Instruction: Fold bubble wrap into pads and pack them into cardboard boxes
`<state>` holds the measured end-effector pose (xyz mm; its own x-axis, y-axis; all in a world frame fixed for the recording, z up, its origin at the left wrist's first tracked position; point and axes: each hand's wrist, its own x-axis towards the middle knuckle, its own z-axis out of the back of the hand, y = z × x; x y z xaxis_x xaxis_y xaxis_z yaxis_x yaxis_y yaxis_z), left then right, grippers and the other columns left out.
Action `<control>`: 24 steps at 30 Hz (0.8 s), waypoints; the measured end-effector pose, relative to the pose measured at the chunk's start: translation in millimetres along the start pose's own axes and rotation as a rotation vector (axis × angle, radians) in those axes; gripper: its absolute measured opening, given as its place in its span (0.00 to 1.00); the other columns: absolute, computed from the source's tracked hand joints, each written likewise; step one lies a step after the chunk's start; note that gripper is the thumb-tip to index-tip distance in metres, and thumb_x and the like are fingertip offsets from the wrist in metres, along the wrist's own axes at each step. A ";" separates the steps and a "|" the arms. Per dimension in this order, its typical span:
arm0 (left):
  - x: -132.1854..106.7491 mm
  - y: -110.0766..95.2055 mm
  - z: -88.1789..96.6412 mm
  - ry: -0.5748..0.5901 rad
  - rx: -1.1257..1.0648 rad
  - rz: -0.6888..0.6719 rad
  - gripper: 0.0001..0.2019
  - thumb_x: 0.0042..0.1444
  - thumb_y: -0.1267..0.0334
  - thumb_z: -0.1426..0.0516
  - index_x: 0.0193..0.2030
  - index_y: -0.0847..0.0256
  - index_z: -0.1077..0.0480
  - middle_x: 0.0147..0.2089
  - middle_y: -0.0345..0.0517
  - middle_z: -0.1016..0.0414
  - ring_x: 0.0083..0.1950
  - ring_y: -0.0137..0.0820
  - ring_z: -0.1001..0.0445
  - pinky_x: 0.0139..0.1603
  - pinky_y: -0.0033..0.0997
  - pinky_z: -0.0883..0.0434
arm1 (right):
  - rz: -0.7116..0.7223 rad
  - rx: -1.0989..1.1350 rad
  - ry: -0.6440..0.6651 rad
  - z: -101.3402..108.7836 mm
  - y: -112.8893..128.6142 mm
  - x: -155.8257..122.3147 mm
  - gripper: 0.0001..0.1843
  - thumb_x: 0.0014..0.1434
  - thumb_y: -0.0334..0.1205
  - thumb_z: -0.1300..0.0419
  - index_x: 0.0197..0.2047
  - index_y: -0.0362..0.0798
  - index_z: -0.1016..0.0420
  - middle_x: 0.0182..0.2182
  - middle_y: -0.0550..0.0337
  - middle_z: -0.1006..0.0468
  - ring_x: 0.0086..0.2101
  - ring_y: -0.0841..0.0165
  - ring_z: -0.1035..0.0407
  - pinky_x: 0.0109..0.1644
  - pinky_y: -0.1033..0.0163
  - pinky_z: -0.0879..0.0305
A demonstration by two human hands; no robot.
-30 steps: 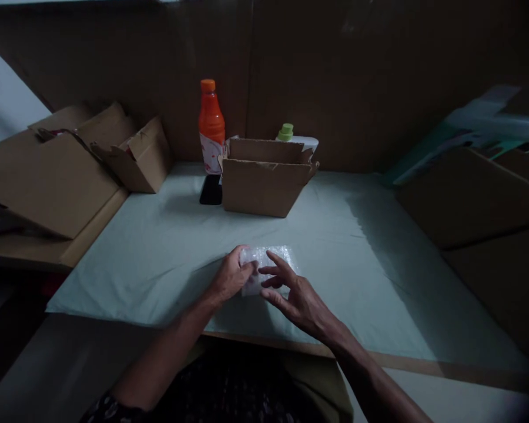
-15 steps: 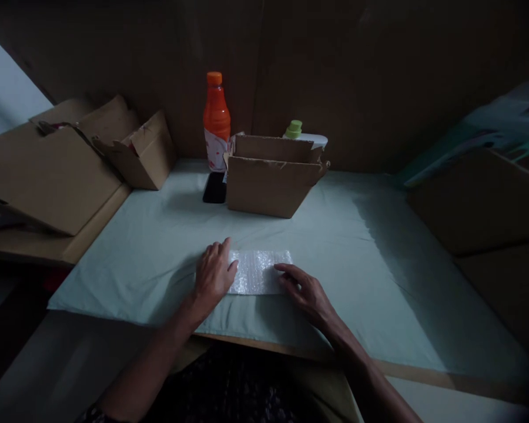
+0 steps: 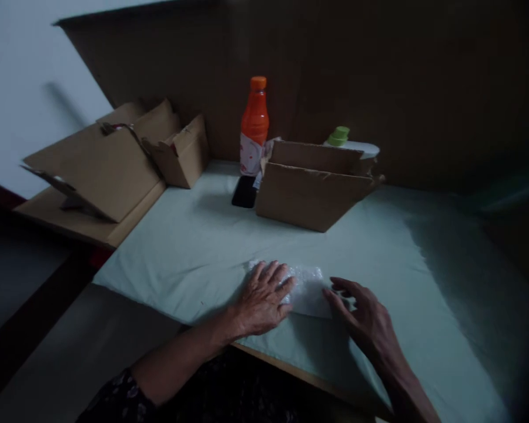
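A flat, folded piece of bubble wrap (image 3: 308, 291) lies on the pale green cloth near the table's front edge. My left hand (image 3: 264, 296) rests spread and flat over its left part, hiding that side. At the right edge is my right hand (image 3: 368, 320), its thumb tip against the wrap and its index finger curved a little apart from the thumb. The lower fingers of that hand are partly hidden.
Beyond the wrap stands an open cardboard box (image 3: 300, 197), with a green-capped white bottle (image 3: 361, 148) behind it. An orange bottle (image 3: 254, 126) and a black phone (image 3: 244, 192) are beside it. More cardboard boxes (image 3: 189, 155) stand at the left on the cloth-covered table (image 3: 171, 258).
My view has turned left. My left hand has moved from the wrap's left edge to lie flat on top of it. The right hand stays by the right edge.
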<state>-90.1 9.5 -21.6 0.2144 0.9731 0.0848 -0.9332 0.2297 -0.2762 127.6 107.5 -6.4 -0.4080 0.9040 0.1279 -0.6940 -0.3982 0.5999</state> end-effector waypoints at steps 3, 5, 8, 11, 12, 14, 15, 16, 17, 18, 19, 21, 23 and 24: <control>-0.4 -1.0 2.8 -0.020 0.034 -0.009 0.28 0.69 0.49 0.52 0.71 0.59 0.44 0.75 0.54 0.45 0.77 0.46 0.51 0.75 0.55 0.52 | 0.068 -0.223 0.008 -7.0 -4.4 17.4 0.33 0.54 0.73 0.49 0.30 0.52 0.22 0.28 0.48 0.19 0.31 0.50 0.27 0.37 0.45 0.32; -0.2 -1.0 1.7 -0.029 0.039 0.005 0.28 0.69 0.49 0.53 0.71 0.59 0.44 0.76 0.54 0.46 0.77 0.45 0.52 0.76 0.53 0.53 | 0.047 -0.233 0.042 -15.3 -3.6 27.8 0.33 0.52 0.75 0.51 0.24 0.53 0.26 0.23 0.48 0.22 0.28 0.50 0.28 0.33 0.46 0.33; 2.8 5.0 -3.1 -0.067 -0.070 0.055 0.31 0.67 0.48 0.50 0.72 0.60 0.46 0.77 0.58 0.52 0.78 0.46 0.58 0.76 0.53 0.52 | -0.056 -0.059 0.107 -21.5 0.4 35.5 0.28 0.51 0.71 0.45 0.25 0.54 0.27 0.20 0.53 0.24 0.24 0.54 0.28 0.26 0.53 0.35; 4.4 19.5 -5.3 -0.240 -0.378 0.177 0.40 0.59 0.46 0.41 0.72 0.63 0.47 0.77 0.63 0.52 0.78 0.50 0.57 0.75 0.55 0.49 | -0.082 0.077 0.098 -14.3 9.3 31.0 0.24 0.51 0.66 0.40 0.30 0.53 0.26 0.23 0.57 0.22 0.23 0.59 0.27 0.25 0.58 0.35; 2.9 24.3 -4.2 -0.314 -0.513 0.239 0.42 0.56 0.47 0.39 0.72 0.64 0.47 0.76 0.65 0.51 0.78 0.51 0.54 0.75 0.56 0.49 | -0.072 0.099 0.064 -9.5 14.6 26.5 0.23 0.51 0.65 0.39 0.30 0.52 0.26 0.24 0.57 0.21 0.24 0.60 0.27 0.25 0.58 0.35; -3.2 31.4 0.9 -0.443 -0.803 0.373 0.46 0.52 0.48 0.37 0.72 0.65 0.49 0.75 0.67 0.49 0.76 0.53 0.50 0.75 0.56 0.50 | -0.037 0.136 -0.036 1.4 28.7 14.7 0.23 0.51 0.64 0.38 0.30 0.52 0.26 0.26 0.58 0.21 0.26 0.61 0.27 0.28 0.60 0.34; -7.2 33.7 4.6 -0.490 -0.953 0.432 0.47 0.52 0.48 0.37 0.73 0.65 0.51 0.75 0.67 0.48 0.75 0.53 0.49 0.74 0.56 0.50 | -0.017 0.161 -0.096 6.4 36.7 8.9 0.22 0.52 0.63 0.37 0.30 0.51 0.27 0.27 0.58 0.22 0.27 0.62 0.28 0.29 0.60 0.34; -10.9 35.2 8.6 -0.522 -1.100 0.475 0.48 0.51 0.48 0.36 0.73 0.64 0.52 0.74 0.66 0.48 0.75 0.54 0.47 0.74 0.56 0.49 | 0.004 0.195 -0.152 10.8 44.5 4.3 0.21 0.53 0.62 0.36 0.30 0.51 0.27 0.28 0.59 0.22 0.27 0.64 0.28 0.31 0.61 0.34; -13.9 36.2 12.7 -0.545 -1.240 0.496 0.49 0.50 0.47 0.35 0.73 0.63 0.52 0.74 0.65 0.46 0.74 0.54 0.45 0.73 0.55 0.48 | 0.021 0.238 -0.196 14.5 51.5 1.1 0.20 0.53 0.60 0.35 0.30 0.51 0.28 0.28 0.59 0.22 0.28 0.65 0.29 0.31 0.62 0.34; -15.9 36.5 16.6 -0.535 -1.373 0.494 0.50 0.48 0.48 0.34 0.73 0.61 0.51 0.72 0.63 0.43 0.72 0.53 0.42 0.72 0.54 0.46 | 0.032 0.293 -0.221 17.5 57.3 -0.5 0.19 0.54 0.59 0.34 0.30 0.51 0.29 0.28 0.60 0.23 0.28 0.66 0.30 0.31 0.63 0.34; -16.8 35.9 20.0 -0.512 -1.488 0.477 0.48 0.48 0.49 0.33 0.72 0.59 0.48 0.70 0.60 0.39 0.71 0.52 0.39 0.71 0.53 0.44 | 0.034 0.355 -0.232 19.7 61.5 -0.9 0.19 0.54 0.58 0.33 0.30 0.51 0.30 0.28 0.61 0.24 0.27 0.67 0.30 0.31 0.63 0.34; -15.5 31.9 24.2 -0.443 -1.656 0.414 0.41 0.47 0.51 0.32 0.67 0.57 0.38 0.64 0.55 0.30 0.66 0.48 0.33 0.68 0.48 0.39 | 0.026 0.482 -0.223 22.3 65.8 0.2 0.19 0.54 0.57 0.32 0.30 0.51 0.31 0.27 0.62 0.25 0.26 0.69 0.32 0.29 0.65 0.36; -11.2 25.8 24.8 -0.388 -1.743 0.388 0.32 0.45 0.52 0.31 0.58 0.58 0.29 0.57 0.50 0.24 0.59 0.44 0.27 0.63 0.43 0.34 | 0.006 0.574 -0.214 21.5 65.0 1.4 0.20 0.54 0.56 0.31 0.30 0.51 0.32 0.26 0.63 0.27 0.25 0.70 0.34 0.27 0.66 0.37; -8.5 23.0 23.9 -0.373 -1.763 0.413 0.29 0.44 0.53 0.30 0.53 0.59 0.26 0.52 0.49 0.21 0.55 0.42 0.25 0.59 0.40 0.32 | -0.007 0.601 -0.213 19.7 62.8 1.6 0.20 0.54 0.56 0.31 0.29 0.50 0.33 0.25 0.64 0.28 0.25 0.71 0.35 0.27 0.66 0.38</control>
<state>-120.3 6.0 -5.9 -0.2172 0.9679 -0.1263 0.4954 -0.0022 -0.8687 95.1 87.0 47.0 -0.2347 0.9421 0.2394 -0.2167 -0.2908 0.9319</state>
